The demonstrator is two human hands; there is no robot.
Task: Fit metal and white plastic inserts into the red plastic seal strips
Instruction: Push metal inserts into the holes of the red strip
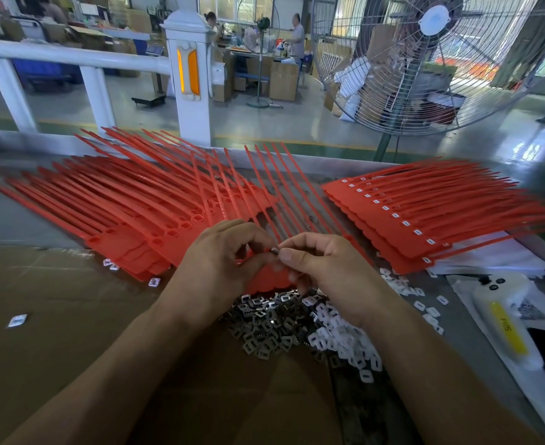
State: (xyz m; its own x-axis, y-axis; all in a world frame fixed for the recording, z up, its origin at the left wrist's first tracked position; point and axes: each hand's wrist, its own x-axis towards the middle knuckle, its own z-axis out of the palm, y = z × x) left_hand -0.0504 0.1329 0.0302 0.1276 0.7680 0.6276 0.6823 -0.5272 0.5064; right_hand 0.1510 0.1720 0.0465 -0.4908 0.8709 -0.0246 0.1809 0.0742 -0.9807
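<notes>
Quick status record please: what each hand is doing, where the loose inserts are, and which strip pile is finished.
left hand: grips a red strip
right hand: pinches a small metal insert at the left fingertips
metal inserts: loose heap under the wrists
white inserts: heap to its right
left pile: sockets empty
right pile: white inserts fitted

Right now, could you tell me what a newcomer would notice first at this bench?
Probably the red seal strips fanned across the bench's left side, with a neater stack on the right already showing white inserts. Next, the left hand and right hand pinching a small metal insert together, above a heap of metal inserts and white ones.
</notes>
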